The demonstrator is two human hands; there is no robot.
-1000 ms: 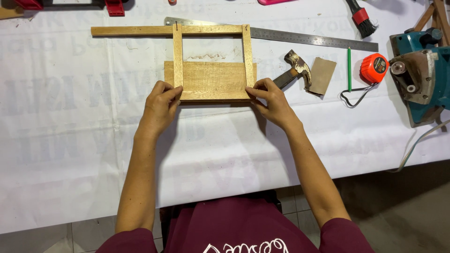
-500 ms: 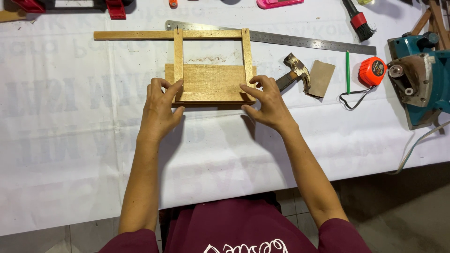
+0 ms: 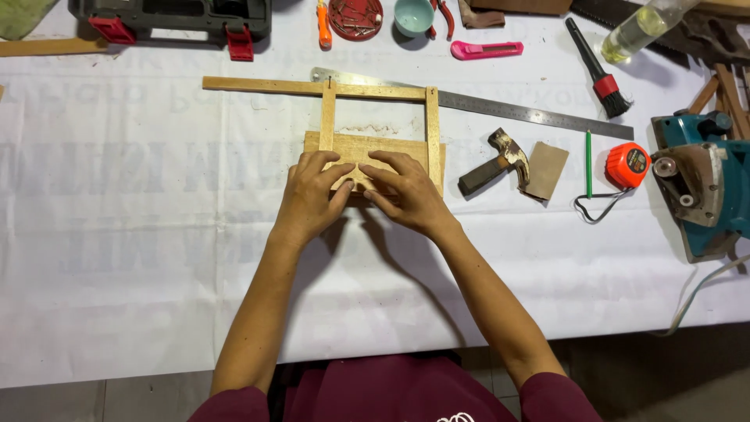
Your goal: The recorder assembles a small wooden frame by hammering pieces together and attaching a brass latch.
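Observation:
A small wooden frame (image 3: pixel 379 91) of thin strips lies on the white-covered table (image 3: pixel 141 234), with one long strip running left from it. A flat wooden board (image 3: pixel 367 148) lies under the frame's near end. My left hand (image 3: pixel 312 195) and my right hand (image 3: pixel 402 191) rest side by side on the near middle of that board, fingertips almost touching, pressing down on the wood. Neither hand holds a tool.
A steel ruler (image 3: pixel 516 112) lies behind the frame. Right of the board are a hammer (image 3: pixel 494 162), a sandpaper piece (image 3: pixel 544 170), a green pencil (image 3: pixel 588 162), an orange tape measure (image 3: pixel 627 166) and a blue power saw (image 3: pixel 703 184). A toolbox (image 3: pixel 172 16), brush (image 3: pixel 594 66) and pink knife (image 3: pixel 486 50) line the far edge.
Both hands have slid inward from the board's outer corners to its near middle, meeting side by side. The frame and board stay where they were.

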